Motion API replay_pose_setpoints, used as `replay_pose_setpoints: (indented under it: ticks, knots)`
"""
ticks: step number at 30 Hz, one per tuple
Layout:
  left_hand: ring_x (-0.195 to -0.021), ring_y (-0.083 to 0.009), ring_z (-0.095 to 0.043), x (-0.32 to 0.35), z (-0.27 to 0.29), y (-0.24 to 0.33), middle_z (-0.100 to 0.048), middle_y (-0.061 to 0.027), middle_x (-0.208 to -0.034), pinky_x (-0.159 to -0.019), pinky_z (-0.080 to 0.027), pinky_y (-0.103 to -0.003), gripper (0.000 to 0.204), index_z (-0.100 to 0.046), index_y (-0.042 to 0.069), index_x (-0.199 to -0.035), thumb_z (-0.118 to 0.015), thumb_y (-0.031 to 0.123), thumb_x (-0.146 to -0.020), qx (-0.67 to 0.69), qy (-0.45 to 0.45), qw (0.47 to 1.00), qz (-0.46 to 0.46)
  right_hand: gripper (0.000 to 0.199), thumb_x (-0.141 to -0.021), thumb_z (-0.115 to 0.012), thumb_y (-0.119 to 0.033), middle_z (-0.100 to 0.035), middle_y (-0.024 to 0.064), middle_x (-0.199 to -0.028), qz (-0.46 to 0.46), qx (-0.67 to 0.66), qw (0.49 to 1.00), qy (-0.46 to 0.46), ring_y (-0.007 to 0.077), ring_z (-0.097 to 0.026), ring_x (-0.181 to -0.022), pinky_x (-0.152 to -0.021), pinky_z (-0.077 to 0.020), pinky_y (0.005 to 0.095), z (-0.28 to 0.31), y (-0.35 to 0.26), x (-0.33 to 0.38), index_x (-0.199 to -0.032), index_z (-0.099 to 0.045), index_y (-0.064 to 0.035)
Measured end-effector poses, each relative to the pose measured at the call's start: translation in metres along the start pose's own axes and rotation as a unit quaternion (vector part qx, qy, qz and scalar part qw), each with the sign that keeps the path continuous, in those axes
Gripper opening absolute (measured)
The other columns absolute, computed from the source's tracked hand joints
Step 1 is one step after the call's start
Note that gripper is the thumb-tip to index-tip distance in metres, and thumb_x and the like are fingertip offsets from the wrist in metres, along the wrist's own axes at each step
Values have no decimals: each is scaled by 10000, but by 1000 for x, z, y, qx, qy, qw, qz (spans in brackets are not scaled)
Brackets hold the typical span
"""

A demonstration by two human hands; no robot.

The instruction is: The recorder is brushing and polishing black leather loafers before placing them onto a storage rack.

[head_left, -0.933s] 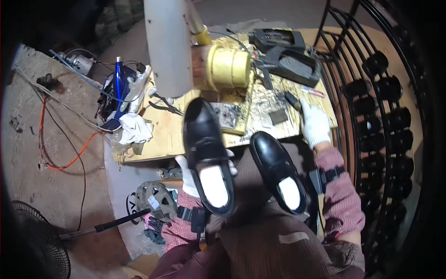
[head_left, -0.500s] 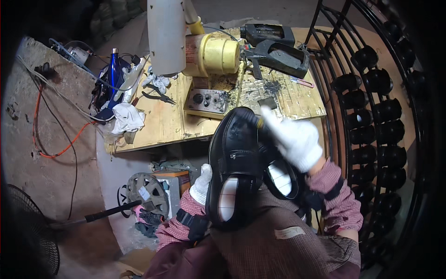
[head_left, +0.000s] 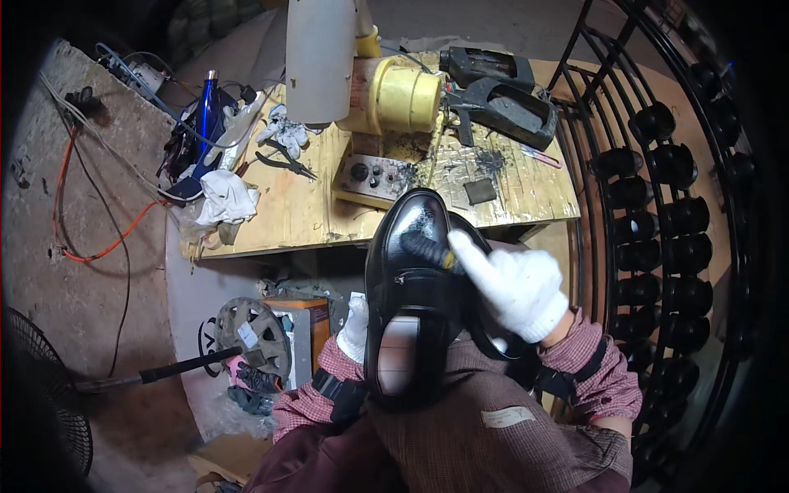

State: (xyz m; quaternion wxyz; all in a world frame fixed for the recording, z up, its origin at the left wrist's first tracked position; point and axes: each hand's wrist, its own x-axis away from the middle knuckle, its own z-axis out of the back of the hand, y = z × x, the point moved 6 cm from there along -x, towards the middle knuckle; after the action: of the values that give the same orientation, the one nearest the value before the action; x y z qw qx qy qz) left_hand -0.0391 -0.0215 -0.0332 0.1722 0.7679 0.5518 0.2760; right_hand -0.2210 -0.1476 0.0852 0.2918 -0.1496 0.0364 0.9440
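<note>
A glossy black leather shoe [head_left: 407, 279] is held over my lap, toe pointing toward the bench. My left hand [head_left: 356, 327], in a white glove, grips its side from beneath. My right hand [head_left: 514, 283], also gloved in white, holds a small black brush [head_left: 423, 248] with a yellow band against the top of the shoe. A second black shoe [head_left: 485, 329] lies partly hidden under my right hand.
A wooden workbench [head_left: 304, 205] ahead carries a yellow motor unit [head_left: 394, 94], a white cylinder [head_left: 320, 57], a control box [head_left: 374, 174], pliers [head_left: 283, 163], rags [head_left: 226, 197], a blue bottle [head_left: 205, 103] and a black tool [head_left: 501, 103]. A black metal rack [head_left: 657, 189] holding shoes stands right. A fan [head_left: 41, 386] sits lower left.
My right hand came off the bench and brought the brush onto the shoe. The left hand lifted that shoe up in front of the second one.
</note>
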Motion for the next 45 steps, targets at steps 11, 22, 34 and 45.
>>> replay_pose_setpoints:
  ticks: [11,22,34,45]
  knots:
    - [-1165,-508,-657,-28,16,35,-543,-346,-1410,-1002,-551,-654,1183,-390,-59,-1532,-595,867,-825,277,-110,952,-67,629,-978,-670,-290,-657,180,-1208,-249,75,963,-76,359,-696,-1018,-857,-564,479,-131,150,25,-1558,-466,-157]
    - [-973,-320,-688,-52,38,102,-650,-181,-1214,-879,-635,-439,738,-507,-70,-1404,-606,549,-1014,41,182,956,-226,591,-861,-737,-156,-738,160,-1099,-470,-468,728,-176,272,-707,-1003,-931,-546,358,-92,35,145,-1403,-592,31]
    - [-1180,-327,-648,-34,-17,36,-633,-181,-1269,-1083,-535,-469,554,-490,-61,-1407,-598,361,-1066,314,-80,946,-12,392,-991,-709,-95,-688,174,-1281,-405,-610,669,125,281,-697,-1133,-962,-585,374,-47,26,200,-1360,-637,19]
    - [-1302,-243,-610,-37,21,-1,-568,-187,-1487,-1123,-497,-384,636,-329,-8,-1619,-540,319,-1116,-259,249,932,-45,296,-957,-692,-253,-701,167,-938,-272,-352,896,-3,272,-681,-864,-783,-531,394,-33,29,94,-1096,-708,7]
